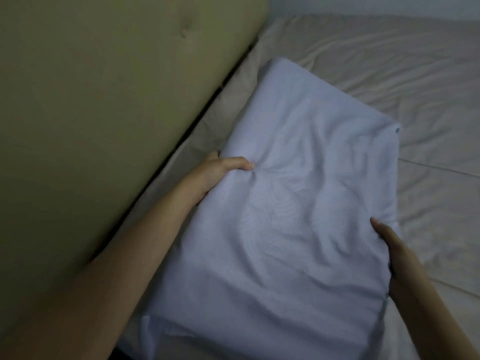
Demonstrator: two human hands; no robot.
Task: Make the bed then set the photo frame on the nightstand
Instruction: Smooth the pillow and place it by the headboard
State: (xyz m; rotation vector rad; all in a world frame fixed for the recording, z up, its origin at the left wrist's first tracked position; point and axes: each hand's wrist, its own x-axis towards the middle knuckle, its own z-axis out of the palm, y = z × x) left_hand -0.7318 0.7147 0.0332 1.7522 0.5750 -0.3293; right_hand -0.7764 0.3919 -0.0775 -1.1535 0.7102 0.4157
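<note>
A pale blue-white pillow (pixel 293 203) lies on the bed's beige sheet (pixel 389 68), close to the headboard. My left hand (pixel 220 170) grips the pillow's left edge, thumb pressed into the fabric on top, fingers hidden underneath. On the pillow's right edge my right hand (pixel 389 242) holds it the same way, thumb on top. The pillowcase is creased between the two hands. No photo frame or nightstand is in view.
An olive-green padded headboard (pixel 104 113) fills the left side, with a dark gap (pixel 197 123) between it and the mattress. The wrinkled beige sheet stretches away to the right and back. A pale wall (pixel 363 3) shows at the top.
</note>
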